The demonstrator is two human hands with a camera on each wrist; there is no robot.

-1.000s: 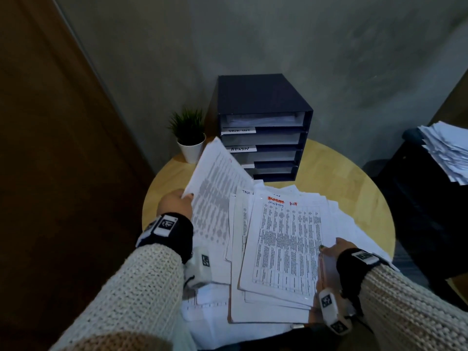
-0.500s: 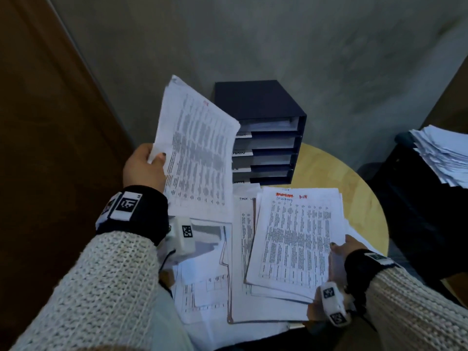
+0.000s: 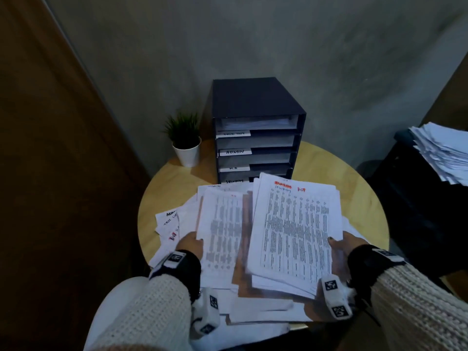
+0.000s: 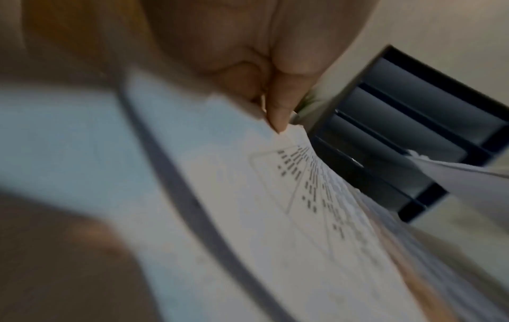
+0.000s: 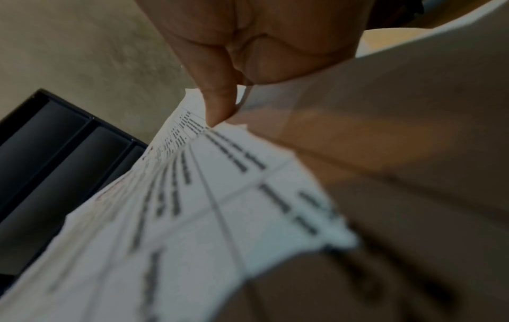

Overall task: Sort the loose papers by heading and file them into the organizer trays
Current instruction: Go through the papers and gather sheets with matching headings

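Two sheaves of printed paper are in your grip: your left hand (image 3: 192, 243) pinches the blurred left sheaf (image 3: 222, 236), thumb on top, and your right hand (image 3: 340, 245) pinches the right sheaf (image 3: 295, 229), headed in red. Both hang over loose sheets (image 3: 177, 224) spilling past the round wooden bench (image 3: 329, 168) edge nearest you. Beyond your hands stands the dark organizer (image 3: 255, 130), its lowest tray half hidden by paper; some labels are illegible.

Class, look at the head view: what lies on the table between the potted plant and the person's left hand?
In the head view, bare wood near the potted plant, then loose papers with handwritten headings, reaching to the left hand.
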